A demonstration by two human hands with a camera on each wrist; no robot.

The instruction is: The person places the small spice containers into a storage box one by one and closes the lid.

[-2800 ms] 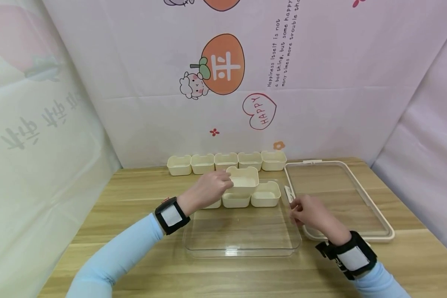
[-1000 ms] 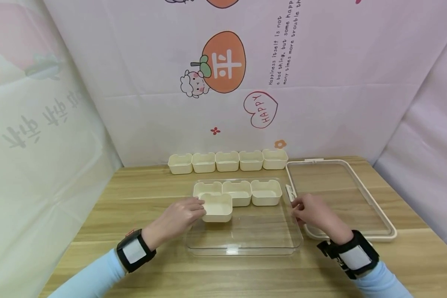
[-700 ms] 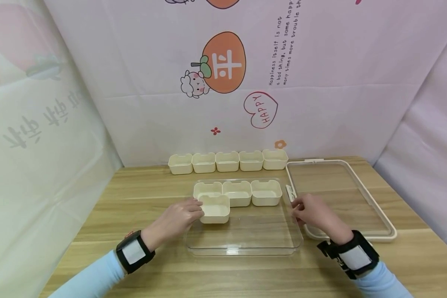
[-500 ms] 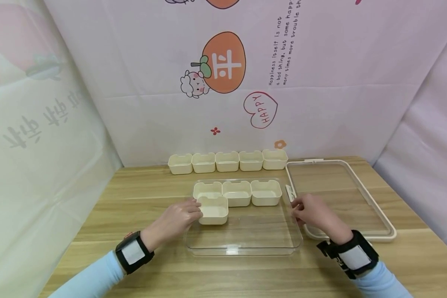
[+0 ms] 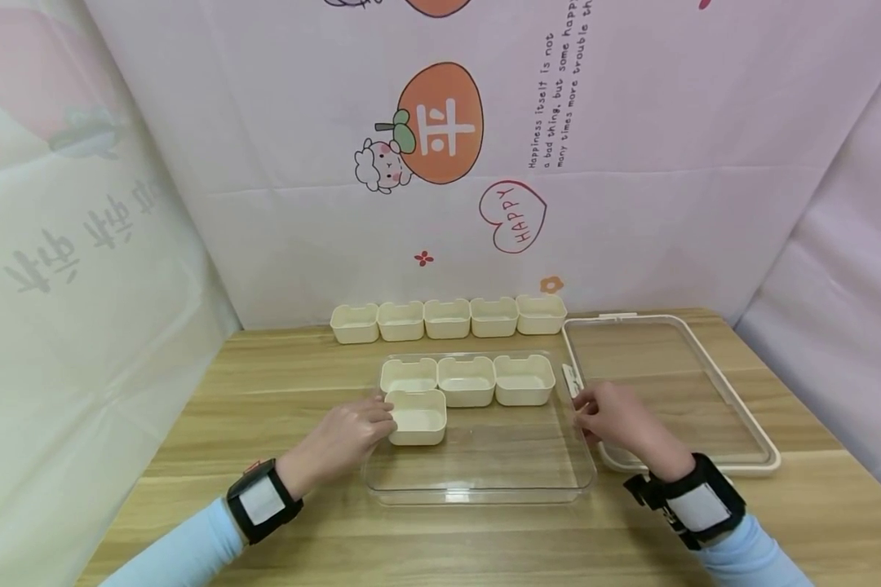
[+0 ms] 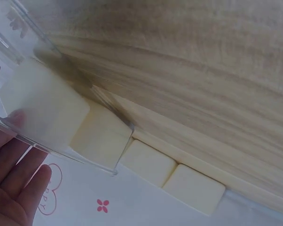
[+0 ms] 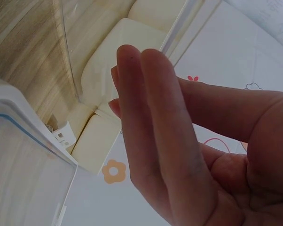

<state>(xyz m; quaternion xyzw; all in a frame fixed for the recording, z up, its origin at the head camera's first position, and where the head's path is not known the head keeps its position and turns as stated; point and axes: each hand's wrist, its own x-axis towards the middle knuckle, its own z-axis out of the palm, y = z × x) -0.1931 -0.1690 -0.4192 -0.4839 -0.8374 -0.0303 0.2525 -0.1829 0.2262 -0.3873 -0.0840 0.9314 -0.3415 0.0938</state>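
Observation:
My left hand (image 5: 341,436) holds a small cream bin (image 5: 420,422) by its left wall. This bin overlaps the left part of a clear plastic box (image 5: 484,496), just in front of a row of three like bins (image 5: 467,395) inside the box's back side. In the left wrist view the bin's underside (image 6: 47,106) shows through the clear wall, with the fingertips right at the rim. At the box's right rim, my right hand (image 5: 620,420) pinches the edge with thumb and fingers close together; part of the rim is hidden behind the fingers.
Several more cream bins (image 5: 447,328) stand in a line along the back of the wooden table (image 5: 279,375). To the right lies a clear lid (image 5: 668,375) with a white frame and a latch (image 5: 570,381). A printed cloth (image 5: 301,236) hangs behind the table.
My left hand has brought the bin from above the back row forward and left, then slightly lower over the last second. My right hand stays at the box's right rim.

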